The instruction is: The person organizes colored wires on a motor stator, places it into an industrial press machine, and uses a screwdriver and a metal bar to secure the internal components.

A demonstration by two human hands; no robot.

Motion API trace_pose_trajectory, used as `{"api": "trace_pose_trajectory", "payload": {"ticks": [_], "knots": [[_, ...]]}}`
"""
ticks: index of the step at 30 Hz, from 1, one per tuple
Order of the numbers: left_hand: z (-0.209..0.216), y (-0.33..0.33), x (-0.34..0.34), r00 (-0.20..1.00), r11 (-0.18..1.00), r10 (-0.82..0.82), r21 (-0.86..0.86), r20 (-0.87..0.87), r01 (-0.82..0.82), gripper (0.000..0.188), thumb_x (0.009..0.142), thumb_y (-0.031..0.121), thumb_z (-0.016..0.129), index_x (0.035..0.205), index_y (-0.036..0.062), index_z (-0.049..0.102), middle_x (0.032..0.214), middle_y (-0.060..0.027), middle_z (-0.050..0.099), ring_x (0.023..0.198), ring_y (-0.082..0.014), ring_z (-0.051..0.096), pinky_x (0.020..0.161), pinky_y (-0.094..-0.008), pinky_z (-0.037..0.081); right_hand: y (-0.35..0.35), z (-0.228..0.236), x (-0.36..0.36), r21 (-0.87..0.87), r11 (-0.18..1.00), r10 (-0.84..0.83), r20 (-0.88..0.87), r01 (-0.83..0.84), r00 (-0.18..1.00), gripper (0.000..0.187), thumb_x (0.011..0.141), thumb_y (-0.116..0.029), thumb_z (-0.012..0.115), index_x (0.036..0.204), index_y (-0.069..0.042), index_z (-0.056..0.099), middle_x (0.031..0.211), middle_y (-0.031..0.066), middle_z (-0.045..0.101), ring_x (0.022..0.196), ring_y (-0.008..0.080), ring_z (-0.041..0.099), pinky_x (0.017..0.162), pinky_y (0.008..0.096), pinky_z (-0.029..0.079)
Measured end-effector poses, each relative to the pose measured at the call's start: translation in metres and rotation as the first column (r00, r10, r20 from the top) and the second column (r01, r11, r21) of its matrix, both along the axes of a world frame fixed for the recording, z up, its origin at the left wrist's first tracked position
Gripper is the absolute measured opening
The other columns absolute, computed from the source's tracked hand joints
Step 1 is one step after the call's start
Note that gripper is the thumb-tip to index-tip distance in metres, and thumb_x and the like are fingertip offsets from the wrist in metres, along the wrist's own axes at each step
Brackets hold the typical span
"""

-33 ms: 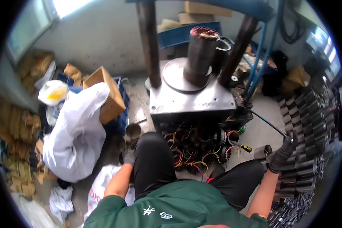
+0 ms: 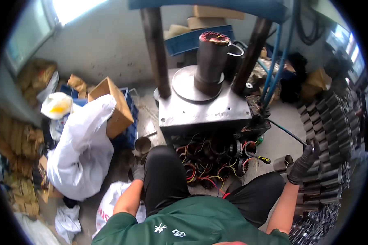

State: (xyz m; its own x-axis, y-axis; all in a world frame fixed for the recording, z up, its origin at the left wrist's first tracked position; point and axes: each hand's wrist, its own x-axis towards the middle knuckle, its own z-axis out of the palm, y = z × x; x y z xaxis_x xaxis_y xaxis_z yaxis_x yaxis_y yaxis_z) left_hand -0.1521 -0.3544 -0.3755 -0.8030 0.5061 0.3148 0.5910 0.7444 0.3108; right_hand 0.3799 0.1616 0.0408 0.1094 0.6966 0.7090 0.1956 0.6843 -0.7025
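My right hand (image 2: 302, 166), in a dark grey glove, is at the right with its fingers closed around the end of a thin lever rod (image 2: 287, 132). That rod runs to the side of a press (image 2: 204, 119). On the press's round plate stands a dark metal cylinder (image 2: 212, 61), upright, with red and copper-coloured windings showing at its top. My left hand (image 2: 138, 171), in a grey glove, hangs low beside my left knee, near short metal tube sections (image 2: 143, 145). Its fingers are mostly hidden, so any hold is unclear.
Several wound stators (image 2: 208, 167) with coloured wires lie below the press, near a yellow-and-black-handled tool (image 2: 264, 159). Metal cylinders (image 2: 327, 130) are stacked at the right. A white sack (image 2: 79, 159) and a cardboard box (image 2: 117, 108) stand left. Thick posts (image 2: 155, 53) flank the plate.
The whole view has tilted slightly, so the press sits a little lower and further left in the picture. Both hands stay in nearly the same places.
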Motion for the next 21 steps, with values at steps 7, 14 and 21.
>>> {"api": "trace_pose_trajectory", "payload": {"ticks": [7, 14, 21], "knots": [[0.044, 0.039, -0.002, 0.918, 0.999, 0.045, -0.011, 0.394, -0.044, 0.03, 0.092, 0.032, 0.058, 0.111, 0.015, 0.073, 0.122, -0.0199, 0.066, 0.115, -0.0405, 0.062, 0.096, -0.049, 0.05, 0.096, 0.042, -0.018, 0.077, 0.983, -0.153, -0.177, 0.169, 0.972, 0.046, 0.099, -0.011, 0.06, 0.142, -0.002, 0.047, 0.127, 0.0114, 0.058, 0.111, 0.0226, 0.064, 0.094, 0.0363, 0.054], [0.21, 0.021, 0.0, 0.943, 0.946, -0.03, 0.314, 0.33, -0.08, 0.036, 0.069, 0.019, 0.092, 0.087, 0.0032, 0.065, 0.108, -0.0186, 0.066, 0.098, -0.0319, 0.065, 0.09, -0.0425, 0.053, 0.154, 0.076, -0.067, 0.124, 0.98, -0.129, -0.182, 0.153, 0.975, 0.058, 0.088, -0.001, 0.058, 0.144, -0.004, 0.046, 0.126, 0.0149, 0.056, 0.099, 0.0211, 0.066, 0.088, 0.0338, 0.055], [0.448, 0.093, 0.027, 0.946, 0.574, -0.27, 0.819, 0.181, 0.007, 0.024, 0.089, 0.016, 0.082, 0.093, 0.0027, 0.062, 0.088, -0.0001, 0.061, 0.08, -0.0112, 0.055, 0.072, -0.0276, 0.048, 0.13, 0.075, -0.079, 0.12, 0.986, -0.089, -0.208, 0.116, 0.974, 0.062, 0.089, -0.003, 0.057, 0.149, -0.006, 0.043, 0.129, 0.0144, 0.052, 0.104, 0.0202, 0.065, 0.094, 0.0346, 0.054]]}}
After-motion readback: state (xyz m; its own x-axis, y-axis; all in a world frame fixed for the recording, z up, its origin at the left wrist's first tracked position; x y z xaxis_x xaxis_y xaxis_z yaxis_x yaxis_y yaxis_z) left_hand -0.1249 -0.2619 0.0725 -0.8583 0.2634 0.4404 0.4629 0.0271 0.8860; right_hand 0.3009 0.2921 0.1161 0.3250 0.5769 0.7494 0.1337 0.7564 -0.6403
